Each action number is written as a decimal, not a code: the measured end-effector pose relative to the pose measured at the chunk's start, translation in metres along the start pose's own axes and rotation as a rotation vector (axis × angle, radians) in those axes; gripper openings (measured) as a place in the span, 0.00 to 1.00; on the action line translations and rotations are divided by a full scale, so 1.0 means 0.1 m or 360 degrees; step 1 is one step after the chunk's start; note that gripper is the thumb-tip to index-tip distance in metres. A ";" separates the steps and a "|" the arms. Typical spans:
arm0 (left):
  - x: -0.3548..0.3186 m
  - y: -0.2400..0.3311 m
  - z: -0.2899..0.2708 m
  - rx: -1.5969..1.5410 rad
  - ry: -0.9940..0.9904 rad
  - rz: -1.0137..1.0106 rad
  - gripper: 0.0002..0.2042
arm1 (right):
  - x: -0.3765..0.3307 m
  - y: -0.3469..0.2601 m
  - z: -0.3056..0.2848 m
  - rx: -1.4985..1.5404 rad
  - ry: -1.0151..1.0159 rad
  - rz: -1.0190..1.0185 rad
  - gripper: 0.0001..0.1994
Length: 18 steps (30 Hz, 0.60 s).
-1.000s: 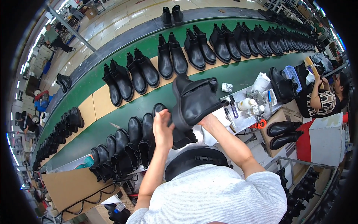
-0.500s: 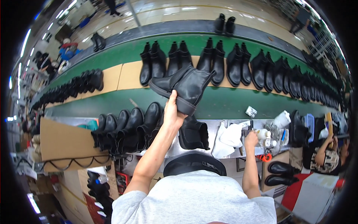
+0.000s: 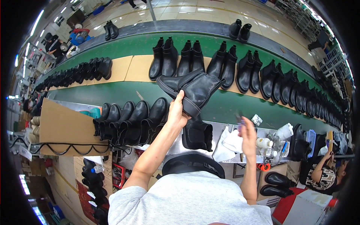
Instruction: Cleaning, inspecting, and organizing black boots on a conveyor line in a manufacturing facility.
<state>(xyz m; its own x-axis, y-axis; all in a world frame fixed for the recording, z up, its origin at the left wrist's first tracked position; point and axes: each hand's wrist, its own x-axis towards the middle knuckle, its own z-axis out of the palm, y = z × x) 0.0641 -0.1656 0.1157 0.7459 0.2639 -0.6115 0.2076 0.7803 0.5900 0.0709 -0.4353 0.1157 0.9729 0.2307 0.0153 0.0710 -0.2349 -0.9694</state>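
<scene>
A black leather ankle boot (image 3: 198,90) is gripped by the heel end of its sole in my left hand (image 3: 177,113). It is raised above the bench with its toe to the left and its thick sole turned toward me. My right hand (image 3: 247,137) is lifted beside the white cloth (image 3: 231,141), its fingers closed on a small dark, purplish item (image 3: 240,120) too blurred to name. Below the held boot, another black boot (image 3: 197,134) lies on the metal bench, with several more boots (image 3: 135,118) lined up to its left.
Several pairs of black boots (image 3: 245,71) stand on cardboard along the green conveyor (image 3: 146,93). At the right are white bottles (image 3: 264,143), orange-handled scissors (image 3: 264,167) and a blue basket (image 3: 310,140). A cardboard panel (image 3: 67,127) stands left. Another person (image 3: 320,172) sits at far right.
My right hand has risen from beside the bottles, bringing up the small dark item. My left hand still holds the boot, at nearly the same tilt. The whole view has shifted slightly.
</scene>
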 end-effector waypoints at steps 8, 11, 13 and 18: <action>-0.06 -0.14 0.03 -0.0073 -0.0144 0.0037 0.24 | 0.00 -0.46 0.72 -0.0613 -0.0083 -0.0500 0.15; -0.08 -0.14 0.02 -0.0082 -0.0123 -0.0005 0.22 | 0.04 -0.47 0.79 -0.0795 0.0052 -0.0755 0.14; -0.12 -0.12 0.03 -0.0080 -0.0120 -0.0037 0.22 | 0.07 -0.47 0.82 -0.0850 0.0147 -0.0919 0.13; -0.16 -0.10 0.07 -0.0130 -0.0139 -0.0054 0.22 | 0.09 -0.52 0.80 -0.0906 0.0115 -0.0959 0.13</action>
<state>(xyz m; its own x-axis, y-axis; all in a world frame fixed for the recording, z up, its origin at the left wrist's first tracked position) 0.0550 -0.1819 0.1231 0.7926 0.1890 -0.5797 0.1841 0.8322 0.5230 0.0583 -0.3453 0.1465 0.7431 0.4132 0.5263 0.6657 -0.5367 -0.5185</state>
